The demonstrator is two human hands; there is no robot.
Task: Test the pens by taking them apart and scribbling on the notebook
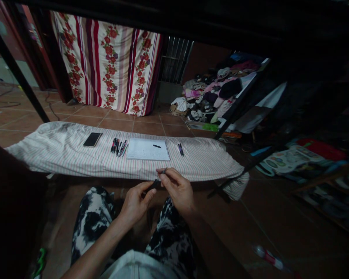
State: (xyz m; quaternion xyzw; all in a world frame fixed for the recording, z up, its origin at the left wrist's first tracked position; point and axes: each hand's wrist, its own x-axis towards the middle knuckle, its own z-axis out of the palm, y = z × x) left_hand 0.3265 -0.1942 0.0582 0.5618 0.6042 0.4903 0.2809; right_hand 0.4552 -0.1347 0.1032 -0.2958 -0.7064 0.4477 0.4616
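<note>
Above my lap, just in front of the cloth-covered bench, my two hands are close together. My left hand [137,201] is closed around a black pen barrel [153,185] that points up toward the right. A small, thin dark piece [163,171], possibly part of a pen, is pinched between the fingertips of my right hand [177,189]. Beyond them lies a spiral notebook [141,150] with a dark pen piece [156,146] on its page. Several pens [119,147] sit left of the notebook, and two pens [180,150] lie to its right.
A striped cloth [66,151] covers the low bench, with a phone [92,139] at its left. Dark metal bars [17,69] frame the space. Behind are a floral curtain [110,66] and a clothes heap [212,93]. A bottle [269,257] lies on the floor at right.
</note>
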